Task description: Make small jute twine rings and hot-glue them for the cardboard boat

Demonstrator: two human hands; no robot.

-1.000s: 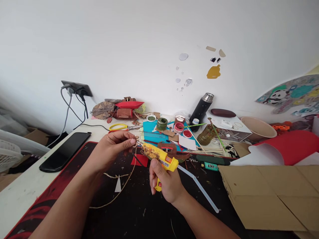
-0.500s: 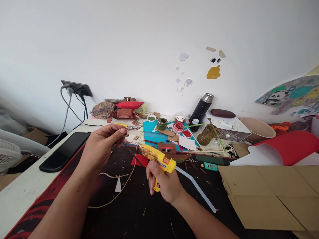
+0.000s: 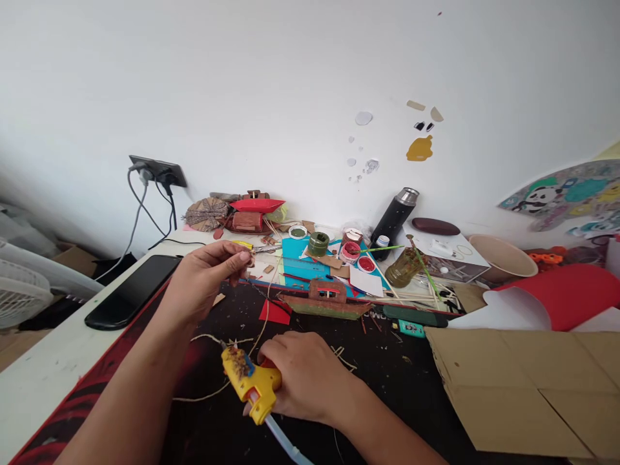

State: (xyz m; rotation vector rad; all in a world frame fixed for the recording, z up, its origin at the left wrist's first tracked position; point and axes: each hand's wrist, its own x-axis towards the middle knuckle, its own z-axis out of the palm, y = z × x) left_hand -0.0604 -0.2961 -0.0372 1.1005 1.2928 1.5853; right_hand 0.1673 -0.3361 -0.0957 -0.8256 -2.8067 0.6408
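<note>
There's room between the right hand (image 3: 312, 381) and flat brown cardboard sheet (image 3: 516, 387); a black cylindrical flask (image 3: 391, 218) obstructs the white counter (image 3: 61, 352) at back.

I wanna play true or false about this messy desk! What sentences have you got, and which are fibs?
1. The right hand holds a yellow glue gun. True.
2. The left hand lies flat on the phone. False: it pinches a small brown piece, away from the phone.
3. A glue stick pokes out of the gun's back. True.
4. The big curled sheet on the right is green. False: it's red.
</note>
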